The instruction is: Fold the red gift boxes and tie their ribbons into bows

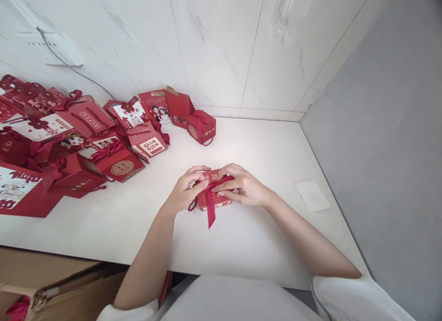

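A small red gift box [203,202] with gold lettering sits on the white table in front of me. Round its top runs a dark pink ribbon [211,211], one tail hanging over the near side. My left hand [183,191] is closed on the box's left part, its thumb pressing the ribbon near the middle of the top. From the right, my right hand [246,186] pinches the ribbon with bent fingers close to the left thumb. The fingers hide the knot and much of the lid. A dark red cord handle [192,204] shows at the box's left side.
Many red and white gift boxes [119,163] are heaped at the left. One ribboned box [203,126] stands by the tiled wall [217,49]. A white paper piece [312,195] lies at the right. Below the table's front edge is a cardboard carton [79,291].
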Action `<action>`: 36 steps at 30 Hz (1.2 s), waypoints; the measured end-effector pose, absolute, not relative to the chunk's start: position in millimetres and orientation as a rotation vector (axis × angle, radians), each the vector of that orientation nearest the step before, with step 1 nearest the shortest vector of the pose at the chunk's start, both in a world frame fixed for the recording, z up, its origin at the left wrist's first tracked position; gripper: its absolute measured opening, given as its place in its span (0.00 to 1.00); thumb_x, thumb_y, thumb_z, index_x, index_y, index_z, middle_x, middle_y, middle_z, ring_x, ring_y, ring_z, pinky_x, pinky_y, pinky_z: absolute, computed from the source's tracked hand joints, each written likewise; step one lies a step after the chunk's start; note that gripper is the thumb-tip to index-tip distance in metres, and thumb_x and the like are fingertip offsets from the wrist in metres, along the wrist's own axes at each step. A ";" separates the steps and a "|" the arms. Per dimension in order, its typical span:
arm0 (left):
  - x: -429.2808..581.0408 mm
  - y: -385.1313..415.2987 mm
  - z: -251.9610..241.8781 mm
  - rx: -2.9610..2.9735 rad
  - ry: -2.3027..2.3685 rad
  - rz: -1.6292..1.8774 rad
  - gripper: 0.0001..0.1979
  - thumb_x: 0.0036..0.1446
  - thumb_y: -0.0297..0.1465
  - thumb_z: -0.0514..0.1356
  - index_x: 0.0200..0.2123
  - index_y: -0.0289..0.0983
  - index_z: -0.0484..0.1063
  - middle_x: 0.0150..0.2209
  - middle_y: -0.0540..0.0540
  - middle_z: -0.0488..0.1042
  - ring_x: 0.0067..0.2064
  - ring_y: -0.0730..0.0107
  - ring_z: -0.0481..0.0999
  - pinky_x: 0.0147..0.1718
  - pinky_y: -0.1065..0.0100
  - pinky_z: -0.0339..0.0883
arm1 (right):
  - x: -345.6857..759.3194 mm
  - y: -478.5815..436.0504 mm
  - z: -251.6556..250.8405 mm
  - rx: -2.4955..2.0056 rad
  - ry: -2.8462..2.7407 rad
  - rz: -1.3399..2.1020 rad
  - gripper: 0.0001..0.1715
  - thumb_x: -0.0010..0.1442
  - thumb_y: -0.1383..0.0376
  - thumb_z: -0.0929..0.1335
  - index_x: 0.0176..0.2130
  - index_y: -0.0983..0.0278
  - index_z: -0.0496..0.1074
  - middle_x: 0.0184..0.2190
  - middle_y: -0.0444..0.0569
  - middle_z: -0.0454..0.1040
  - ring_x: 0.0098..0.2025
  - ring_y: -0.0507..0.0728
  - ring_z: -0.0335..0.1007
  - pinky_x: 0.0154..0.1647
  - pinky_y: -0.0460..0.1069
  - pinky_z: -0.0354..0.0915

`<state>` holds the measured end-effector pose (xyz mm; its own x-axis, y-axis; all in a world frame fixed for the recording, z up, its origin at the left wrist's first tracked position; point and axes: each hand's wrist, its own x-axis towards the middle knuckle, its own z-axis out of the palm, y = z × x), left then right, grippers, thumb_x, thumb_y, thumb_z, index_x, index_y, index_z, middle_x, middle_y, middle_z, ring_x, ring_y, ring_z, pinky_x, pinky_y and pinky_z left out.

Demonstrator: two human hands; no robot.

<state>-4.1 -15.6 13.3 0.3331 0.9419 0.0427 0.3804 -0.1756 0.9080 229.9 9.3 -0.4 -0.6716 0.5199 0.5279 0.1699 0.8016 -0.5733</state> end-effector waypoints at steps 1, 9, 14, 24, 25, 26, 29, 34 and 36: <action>-5.4 -14.7 11.7 1.734 1.183 0.829 0.15 0.62 0.40 0.57 0.26 0.38 0.69 0.57 0.43 0.69 0.59 0.55 0.68 0.58 0.52 0.63 | 229.8 9.6 -0.9 -0.510 -2.277 0.643 0.11 0.64 0.61 0.69 0.45 0.55 0.79 0.43 0.50 0.72 0.49 0.58 0.68 0.54 0.59 0.66; -6.6 -11.1 3.6 1.691 1.088 0.862 0.16 0.65 0.40 0.54 0.27 0.37 0.66 0.52 0.41 0.70 0.55 0.59 0.70 0.54 0.56 0.65 | 229.2 10.4 -4.7 -0.517 -2.244 0.714 0.09 0.64 0.61 0.69 0.44 0.55 0.79 0.43 0.49 0.72 0.50 0.59 0.67 0.56 0.60 0.64; -3.3 -11.8 4.2 1.651 1.075 0.897 0.17 0.65 0.40 0.54 0.27 0.37 0.64 0.52 0.42 0.70 0.54 0.60 0.70 0.54 0.58 0.64 | 220.3 5.2 9.9 -0.718 -2.107 0.788 0.07 0.65 0.66 0.66 0.44 0.59 0.72 0.41 0.49 0.72 0.44 0.57 0.68 0.51 0.57 0.65; -4.9 -14.4 3.1 1.698 1.047 0.917 0.16 0.65 0.39 0.54 0.27 0.38 0.62 0.53 0.41 0.70 0.52 0.61 0.71 0.51 0.58 0.66 | 197.0 -5.2 19.1 -0.926 -2.263 0.474 0.03 0.56 0.69 0.66 0.34 0.61 0.67 0.35 0.47 0.67 0.41 0.58 0.63 0.55 0.57 0.58; -4.6 -14.6 3.2 1.708 1.048 0.913 0.16 0.65 0.39 0.54 0.27 0.38 0.62 0.53 0.41 0.69 0.53 0.60 0.71 0.52 0.58 0.66 | 196.4 -5.4 18.6 -0.933 -2.268 0.458 0.03 0.55 0.69 0.66 0.33 0.61 0.66 0.34 0.47 0.67 0.40 0.58 0.62 0.54 0.57 0.58; -4.3 -14.8 3.3 1.717 1.048 0.910 0.16 0.65 0.39 0.54 0.27 0.38 0.62 0.53 0.41 0.69 0.53 0.60 0.71 0.53 0.57 0.66 | 195.9 -5.6 18.1 -0.939 -2.271 0.448 0.03 0.55 0.69 0.66 0.33 0.61 0.66 0.34 0.47 0.67 0.39 0.58 0.62 0.53 0.57 0.59; -3.2 -15.1 3.6 1.737 1.038 0.907 0.15 0.65 0.39 0.53 0.27 0.39 0.63 0.53 0.40 0.69 0.54 0.59 0.71 0.53 0.55 0.66 | 195.1 -5.9 17.0 -0.950 -2.277 0.449 0.05 0.53 0.70 0.65 0.32 0.61 0.65 0.32 0.46 0.66 0.38 0.58 0.62 0.51 0.56 0.59; -2.4 -14.8 2.2 1.772 1.006 0.920 0.14 0.66 0.39 0.52 0.29 0.38 0.62 0.53 0.40 0.68 0.52 0.61 0.71 0.53 0.55 0.66 | 195.0 -5.6 16.3 -0.961 -2.267 0.486 0.05 0.53 0.71 0.65 0.31 0.61 0.64 0.32 0.45 0.66 0.37 0.57 0.62 0.53 0.57 0.58; -2.7 -14.3 1.4 1.780 0.995 0.922 0.14 0.67 0.38 0.52 0.29 0.38 0.62 0.53 0.41 0.68 0.52 0.62 0.71 0.53 0.57 0.66 | 195.2 -5.6 16.2 -0.968 -2.263 0.494 0.05 0.53 0.70 0.66 0.31 0.61 0.64 0.31 0.45 0.66 0.38 0.57 0.62 0.54 0.57 0.57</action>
